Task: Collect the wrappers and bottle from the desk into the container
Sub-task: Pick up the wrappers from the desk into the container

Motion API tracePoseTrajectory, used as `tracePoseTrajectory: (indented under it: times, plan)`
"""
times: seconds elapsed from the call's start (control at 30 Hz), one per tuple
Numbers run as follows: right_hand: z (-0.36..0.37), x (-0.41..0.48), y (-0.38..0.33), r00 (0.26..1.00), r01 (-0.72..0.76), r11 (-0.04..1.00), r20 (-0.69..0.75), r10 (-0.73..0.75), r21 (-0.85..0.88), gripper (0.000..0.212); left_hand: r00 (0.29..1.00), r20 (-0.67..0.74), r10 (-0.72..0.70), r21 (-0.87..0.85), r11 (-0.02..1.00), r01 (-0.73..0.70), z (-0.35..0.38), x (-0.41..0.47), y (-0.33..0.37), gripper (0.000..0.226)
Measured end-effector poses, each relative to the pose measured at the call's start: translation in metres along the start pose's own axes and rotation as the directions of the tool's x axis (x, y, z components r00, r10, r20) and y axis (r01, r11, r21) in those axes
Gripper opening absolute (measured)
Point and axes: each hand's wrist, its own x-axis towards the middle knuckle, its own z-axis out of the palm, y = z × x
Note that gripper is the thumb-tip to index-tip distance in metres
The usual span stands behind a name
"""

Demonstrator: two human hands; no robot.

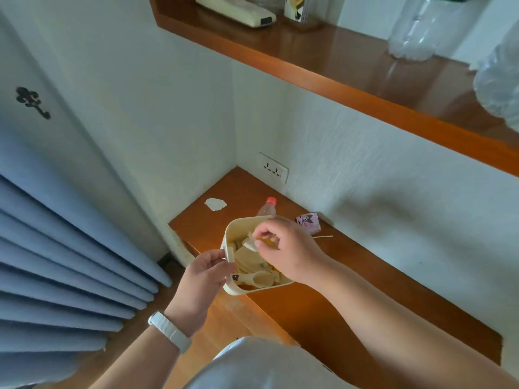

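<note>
A cream square container (pixel 229 252) is held over the wooden desk's (pixel 351 276) front edge, with my left hand (pixel 205 272) gripping its near wall. My right hand (pixel 283 248) hovers over the opening, fingers pinched on a yellow and white wrapper (pixel 259 242). Inside lie several pale wrappers and a plastic spoon (pixel 259 277). A clear bottle with a red cap (pixel 268 207) stands just behind the container. A white crumpled wrapper (pixel 215 204) lies in the desk's back left corner. To the right, by the wall, lies a purple wrapper (pixel 308 222).
A thin wooden stick (pixel 323 236) lies right of the purple wrapper. A wall socket (pixel 273 171) sits above the desk corner. An upper shelf (pixel 323 68) holds clear bottles and a cream device. Blue curtains (pixel 61 248) hang at the left.
</note>
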Motion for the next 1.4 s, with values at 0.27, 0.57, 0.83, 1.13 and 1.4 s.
tracePoseTrajectory:
  times: [0.27, 0.57, 0.83, 1.13, 1.4]
  plan:
    - [0.001, -0.018, 0.017, 0.970, -0.217, 0.970, -0.140, 0.200, -0.111, 0.008, 0.999, -0.028, -0.024, -0.047, 0.999, 0.023, -0.035, 0.005, -0.008, 0.020]
    - [0.051, -0.030, 0.116, 0.861, -0.442, 0.792, 0.048, 0.506, -0.422, 0.032, 0.989, -0.139, -0.045, -0.111, 0.993, 0.030, -0.050, 0.013, -0.006, 0.021]
    - [0.074, -0.016, 0.168, 0.866, -0.342, 0.771, 0.138, 0.480, -0.537, 0.044, 0.952, -0.289, -0.103, -0.179, 0.982, 0.052, -0.054, 0.012, -0.002, 0.018]
    - [0.078, -0.012, 0.177, 0.841, -0.331, 0.774, 0.204, 0.502, -0.540, 0.026, 0.944, -0.317, -0.093, -0.166, 0.985, 0.041, -0.037, 0.020, 0.003, 0.020]
    - [0.055, -0.002, 0.112, 0.913, -0.395, 0.889, 0.011, 0.409, -0.230, 0.011, 0.959, -0.265, -0.098, -0.150, 0.987, 0.059, -0.041, 0.014, -0.007, 0.022]
